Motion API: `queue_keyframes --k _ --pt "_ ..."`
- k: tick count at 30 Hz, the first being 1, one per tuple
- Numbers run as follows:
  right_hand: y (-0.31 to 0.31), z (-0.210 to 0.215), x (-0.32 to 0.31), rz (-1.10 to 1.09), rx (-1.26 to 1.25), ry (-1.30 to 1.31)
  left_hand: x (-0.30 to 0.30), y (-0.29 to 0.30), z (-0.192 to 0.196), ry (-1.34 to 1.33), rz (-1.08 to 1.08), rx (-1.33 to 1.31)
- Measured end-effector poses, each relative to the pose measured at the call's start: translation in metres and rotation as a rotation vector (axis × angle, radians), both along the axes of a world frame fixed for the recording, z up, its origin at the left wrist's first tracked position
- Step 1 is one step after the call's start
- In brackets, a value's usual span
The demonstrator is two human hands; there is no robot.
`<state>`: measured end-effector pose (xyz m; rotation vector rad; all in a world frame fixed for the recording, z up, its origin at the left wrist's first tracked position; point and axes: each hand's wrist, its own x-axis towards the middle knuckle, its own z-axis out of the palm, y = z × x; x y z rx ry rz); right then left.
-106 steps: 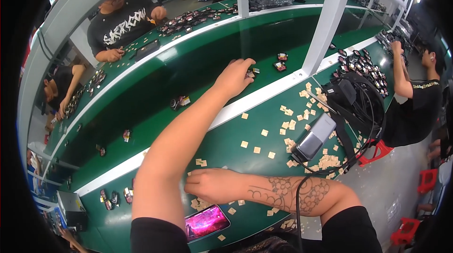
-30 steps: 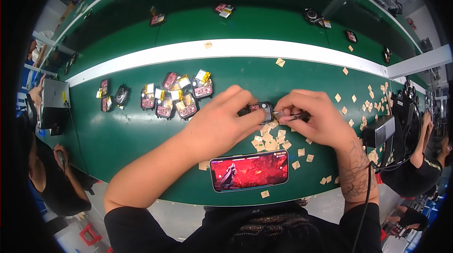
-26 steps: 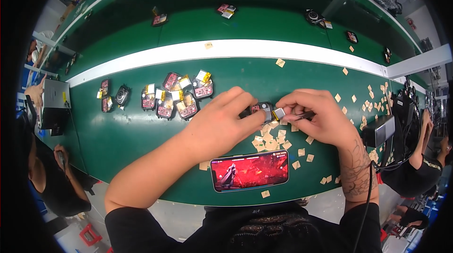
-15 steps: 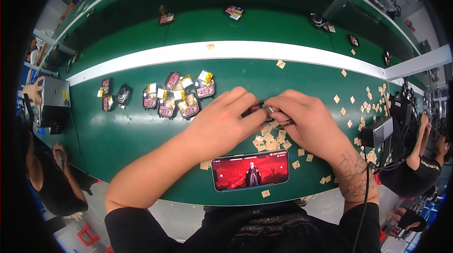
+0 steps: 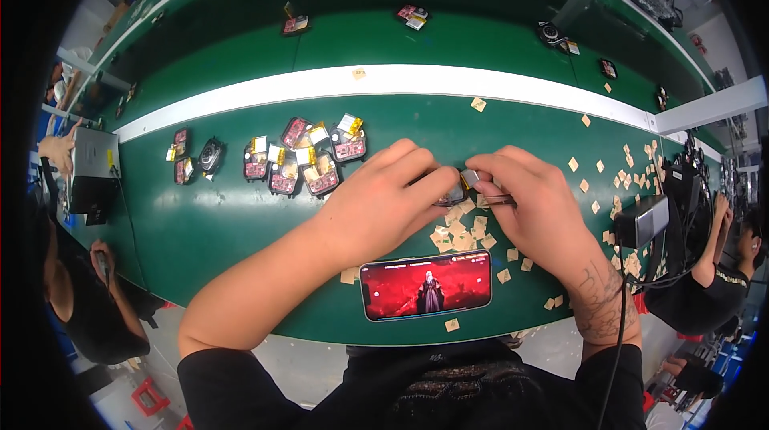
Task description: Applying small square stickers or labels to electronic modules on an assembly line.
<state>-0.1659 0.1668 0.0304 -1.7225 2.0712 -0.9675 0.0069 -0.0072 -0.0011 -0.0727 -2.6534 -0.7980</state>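
Observation:
My left hand is closed on a small black device housing, its fingers covering much of it. At the housing's right side a silver pouch battery with yellow tape stands tilted, at the fingertips of my right hand. Under the right thumb, thin metal tweezers are tucked into the same hand. Square beige stickers lie heaped just below the hands. Left of my left hand sit several open black housings with red circuit boards and silver batteries.
A phone showing a red picture lies near the front edge. More stickers are scattered at the right, by a dark box and cables. A white rail crosses behind. Co-workers sit at both sides; one hand touches a grey box.
My right hand has shifted slightly right, away from the left hand. The battery now shows more clearly between them, tilted out from the housing. The whole view has moved a little.

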Motion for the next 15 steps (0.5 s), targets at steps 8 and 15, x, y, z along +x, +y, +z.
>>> queue_keyframes --k 8,15 --pt "0.003 0.009 -0.007 0.048 0.032 -0.145 0.0 0.002 0.001 -0.026 0.027 0.031" --pt "0.003 0.009 -0.004 0.044 0.077 -0.01 0.001 0.0 -0.003 -0.002 -0.023 -0.02"
